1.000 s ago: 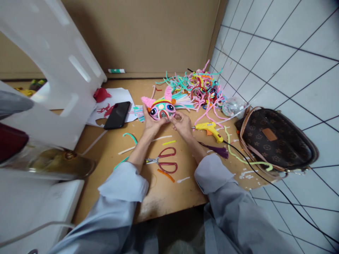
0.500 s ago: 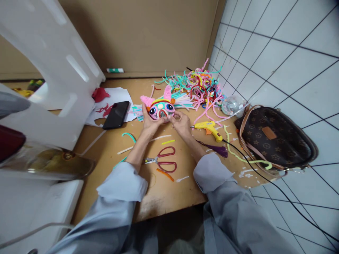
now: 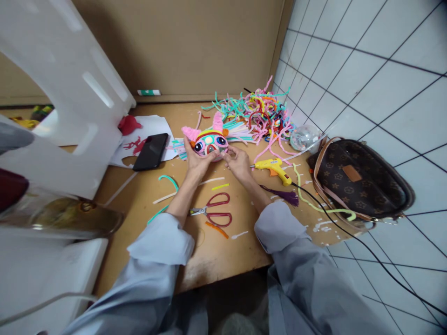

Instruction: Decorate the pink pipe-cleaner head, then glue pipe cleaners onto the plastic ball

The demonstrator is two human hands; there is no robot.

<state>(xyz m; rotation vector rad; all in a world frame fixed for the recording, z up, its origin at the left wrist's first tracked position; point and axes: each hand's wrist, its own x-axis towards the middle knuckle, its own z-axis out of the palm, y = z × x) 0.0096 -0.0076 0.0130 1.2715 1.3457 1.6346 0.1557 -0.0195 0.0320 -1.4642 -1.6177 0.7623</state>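
Between my hands is a colourful pipe-cleaner animal head [image 3: 210, 139] with pink ears, big round eyes and a red and yellow band. My left hand [image 3: 198, 160] is closed round its left and lower side, the thumb laid across the mouth area. At the lower right edge, my right hand [image 3: 239, 163] pinches the head with fingertips. Part of the mouth is hidden by the fingers. Behind the head lies a bundle of pale and turquoise pipe cleaners [image 3: 239, 131]. Red-handled scissors [image 3: 218, 210] rest on the table below my hands.
A yellow glue gun [image 3: 272, 168] with a black cord lies right of my hands, near a purple tassel [image 3: 284, 195] and a brown handbag [image 3: 363, 179]. A tangled pipe-cleaner pile [image 3: 263, 111] is at the back. A black phone [image 3: 151, 151] lies left, beside a white plastic panel [image 3: 70, 88].
My left thumb has slid right and upward over the mouth of the animal head. Both hands keep their hold. The whole view has shifted slightly.
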